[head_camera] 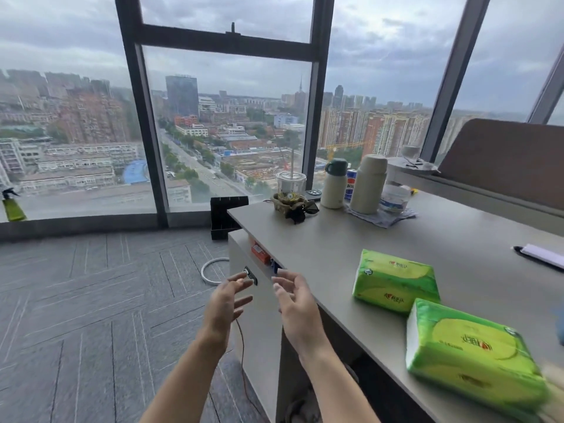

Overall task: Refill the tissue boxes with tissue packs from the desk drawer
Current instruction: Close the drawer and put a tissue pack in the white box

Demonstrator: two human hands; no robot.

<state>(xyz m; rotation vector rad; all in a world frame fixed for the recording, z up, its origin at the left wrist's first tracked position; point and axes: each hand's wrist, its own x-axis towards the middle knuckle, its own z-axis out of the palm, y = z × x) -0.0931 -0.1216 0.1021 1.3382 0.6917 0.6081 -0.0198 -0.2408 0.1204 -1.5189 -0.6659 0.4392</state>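
Observation:
Two green tissue packs lie on the grey desk [351, 248]: one tissue pack [395, 280] further back and a second tissue pack [470, 352] at the near right. The desk drawer front [247, 261] with a small dark handle [251, 274] is at the desk's left side, slightly ajar, with a red item visible in the gap above it. My left hand [225, 303] hovers just before the handle, fingers apart, holding nothing. My right hand [294, 303] is beside it, near the desk edge, fingers apart and empty. No tissue box is in view.
At the desk's far end stand a plastic cup with a straw [290, 183], two cream flasks [367, 183], a soda can and a water bottle. A pen and paper [540, 254] lie far right. A black box [225, 216] and a white cable ring [213, 270] are on the carpet.

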